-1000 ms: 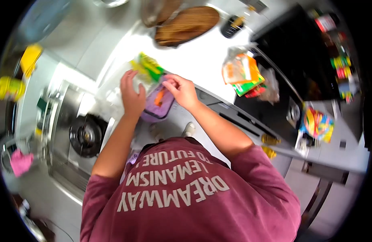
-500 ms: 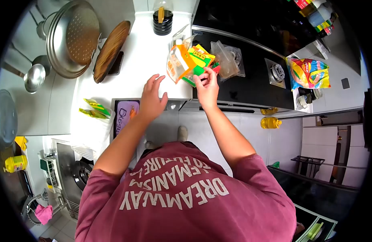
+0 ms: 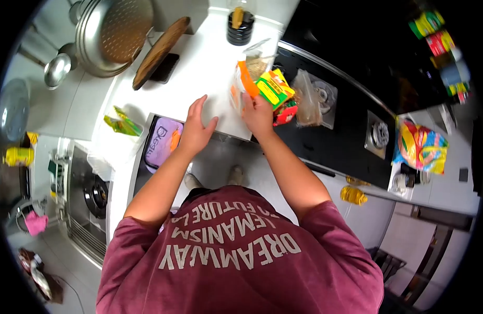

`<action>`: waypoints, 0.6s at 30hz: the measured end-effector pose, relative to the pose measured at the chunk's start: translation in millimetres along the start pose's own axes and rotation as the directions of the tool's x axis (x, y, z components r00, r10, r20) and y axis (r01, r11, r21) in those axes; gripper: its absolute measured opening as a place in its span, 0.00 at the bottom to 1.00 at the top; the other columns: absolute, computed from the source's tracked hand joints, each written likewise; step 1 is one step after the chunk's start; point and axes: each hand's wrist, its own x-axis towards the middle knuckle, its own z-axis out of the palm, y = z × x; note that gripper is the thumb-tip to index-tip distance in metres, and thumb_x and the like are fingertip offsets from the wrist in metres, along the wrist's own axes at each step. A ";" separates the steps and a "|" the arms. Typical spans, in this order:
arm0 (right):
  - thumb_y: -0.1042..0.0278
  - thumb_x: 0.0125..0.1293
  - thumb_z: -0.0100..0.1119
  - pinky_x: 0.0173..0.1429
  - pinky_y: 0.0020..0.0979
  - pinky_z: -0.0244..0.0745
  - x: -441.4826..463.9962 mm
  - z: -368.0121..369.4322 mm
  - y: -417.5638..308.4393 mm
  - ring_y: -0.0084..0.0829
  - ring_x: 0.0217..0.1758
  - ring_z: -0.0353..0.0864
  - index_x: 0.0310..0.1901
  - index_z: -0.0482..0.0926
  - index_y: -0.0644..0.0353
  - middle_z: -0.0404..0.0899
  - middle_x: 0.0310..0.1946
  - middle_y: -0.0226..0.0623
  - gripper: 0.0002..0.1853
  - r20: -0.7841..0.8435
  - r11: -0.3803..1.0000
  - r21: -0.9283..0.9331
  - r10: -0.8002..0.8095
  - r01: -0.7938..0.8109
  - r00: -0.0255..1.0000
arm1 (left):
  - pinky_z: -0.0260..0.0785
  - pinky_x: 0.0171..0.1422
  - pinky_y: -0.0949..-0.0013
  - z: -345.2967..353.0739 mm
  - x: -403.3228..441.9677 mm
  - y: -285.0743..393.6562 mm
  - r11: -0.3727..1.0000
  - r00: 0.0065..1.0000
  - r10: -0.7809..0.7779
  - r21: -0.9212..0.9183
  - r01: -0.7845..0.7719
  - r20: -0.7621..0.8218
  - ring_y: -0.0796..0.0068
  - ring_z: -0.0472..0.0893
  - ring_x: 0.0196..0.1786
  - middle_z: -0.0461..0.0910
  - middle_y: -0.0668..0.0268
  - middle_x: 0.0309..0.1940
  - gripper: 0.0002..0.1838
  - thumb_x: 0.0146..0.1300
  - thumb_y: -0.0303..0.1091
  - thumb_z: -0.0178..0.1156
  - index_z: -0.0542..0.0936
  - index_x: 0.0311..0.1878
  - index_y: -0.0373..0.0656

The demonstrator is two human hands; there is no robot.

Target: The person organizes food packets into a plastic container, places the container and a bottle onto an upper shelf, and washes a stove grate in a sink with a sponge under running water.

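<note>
Stove (image 3: 346,133) right of tabletop (image 3: 199,68); orange pouch (image 3: 247,78) at their border, crowding right hand (image 3: 258,112). Left hand (image 3: 197,128) spread, empty. Right hand against yellow-green packet (image 3: 275,87); fingertips hidden, can't tell grip. Red pack (image 3: 286,112) beside packet.

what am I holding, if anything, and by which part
Your left hand holds nothing. Your right hand is at the orange-edged bag and yellow-green packet; whether its grip holds either can't be told.

Right hand (image 3: 259,114) touches a yellow packet (image 3: 276,88); left hand (image 3: 197,131) hovers.
</note>
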 end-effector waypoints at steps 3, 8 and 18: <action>0.65 0.69 0.57 0.34 0.31 0.72 0.6 -20.1 -56.4 0.25 0.26 0.77 0.38 0.81 0.65 0.81 0.25 0.36 0.10 0.234 0.981 0.194 -0.047 0.001 0.971 | 0.65 0.65 0.60 -41.0 -10.6 2.7 0.989 0.988 -0.123 -0.090 0.115 -0.095 0.60 0.66 0.69 0.63 0.56 0.68 0.37 0.63 0.36 0.63 0.59 0.73 0.47; 0.67 0.72 0.53 0.40 0.21 0.70 13.5 -16.0 -132.8 0.15 0.34 0.74 0.42 0.81 0.64 0.83 0.36 0.28 0.10 0.701 0.958 0.269 -0.121 -0.104 0.703 | 0.61 0.68 0.62 -90.3 -30.9 -40.8 0.791 0.978 -0.196 -0.601 0.117 -0.067 0.64 0.62 0.71 0.58 0.54 0.72 0.45 0.64 0.40 0.64 0.49 0.77 0.46; 0.68 0.68 0.58 0.44 0.23 0.75 -12.5 91.7 -175.4 0.18 0.39 0.79 0.50 0.80 0.64 0.83 0.37 0.29 0.12 0.836 0.937 0.301 -0.172 -0.175 0.521 | 0.73 0.49 0.73 -158.1 -104.3 -78.4 0.592 0.918 -0.354 -0.803 0.070 -0.181 0.81 0.78 0.43 0.81 0.69 0.40 0.09 0.66 0.34 0.62 0.79 0.44 0.39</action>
